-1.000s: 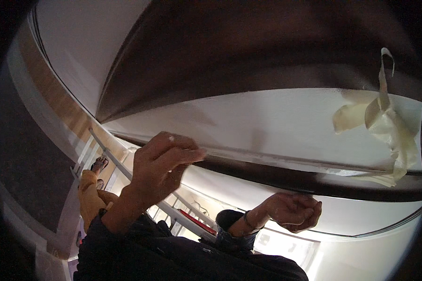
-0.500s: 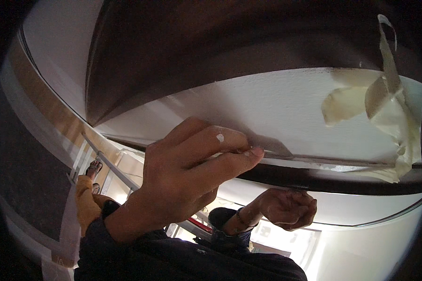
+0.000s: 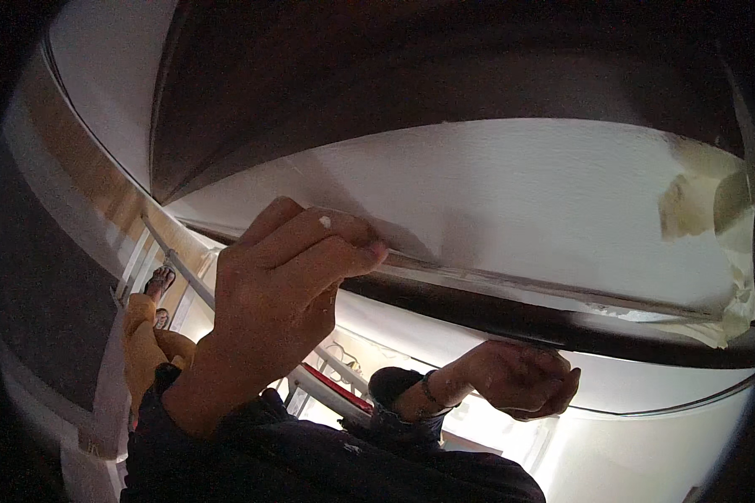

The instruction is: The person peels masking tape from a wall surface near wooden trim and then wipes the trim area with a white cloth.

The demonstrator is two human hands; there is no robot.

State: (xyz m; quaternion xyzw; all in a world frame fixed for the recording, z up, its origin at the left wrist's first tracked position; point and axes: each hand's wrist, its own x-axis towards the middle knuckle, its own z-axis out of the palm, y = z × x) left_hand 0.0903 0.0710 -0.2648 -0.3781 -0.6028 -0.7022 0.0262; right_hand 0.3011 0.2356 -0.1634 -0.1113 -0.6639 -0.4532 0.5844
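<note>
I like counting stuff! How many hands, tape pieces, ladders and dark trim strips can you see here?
Hands: 2, the left hand pinching at the white panel's edge and the right hand under the dark trim strip
Crumpled tape pieces: 1, the masking tape
Ladders: 1, the ladder
Dark trim strips: 1
Total: 5

two bare hands show, the left hand (image 3: pixel 289 281) and the right hand (image 3: pixel 520 377), each on one dark sleeve. one white panel (image 3: pixel 520 201) runs across, with one dark strip (image 3: pixel 562 323) along its lower edge. one crumpled bunch of pale masking tape (image 3: pixel 705 210) hangs at the right. one ladder (image 3: pixel 184 285) and two feet (image 3: pixel 159 293) show below.
</note>
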